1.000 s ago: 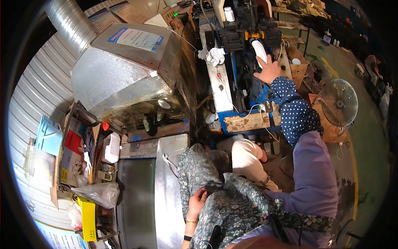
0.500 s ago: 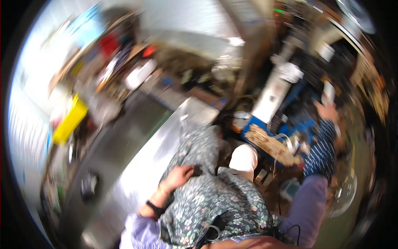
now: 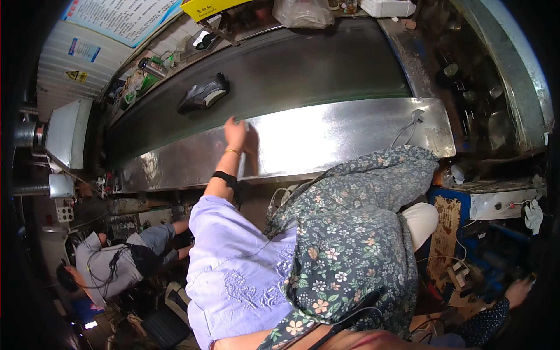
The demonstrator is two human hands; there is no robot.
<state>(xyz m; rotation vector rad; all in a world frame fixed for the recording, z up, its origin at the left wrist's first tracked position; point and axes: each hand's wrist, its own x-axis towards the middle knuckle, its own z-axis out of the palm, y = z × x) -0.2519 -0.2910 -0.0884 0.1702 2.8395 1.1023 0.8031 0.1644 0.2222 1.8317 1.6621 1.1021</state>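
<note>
My left hand reaches over the shiny metal ledge, fingers loosely bent and slightly apart, with nothing visible in them. Just beyond its fingertips, a black shoe with a pale inside lies on the dark conveyor belt; a small gap separates hand and shoe. Far off at the lower right, my right hand is beside the blue machine. Dimness and the picture's rim hide what its fingers do.
A yellow box and a clear plastic bag sit behind the belt. A metal can stands on the cluttered back shelf. At lower left is another person in grey. White gloves hang by the machine.
The view has swung left, bringing the belt and shoe to the upper middle. My left hand has left my lap and stretched out over the ledge. My right arm now shows only at the lower-right rim.
</note>
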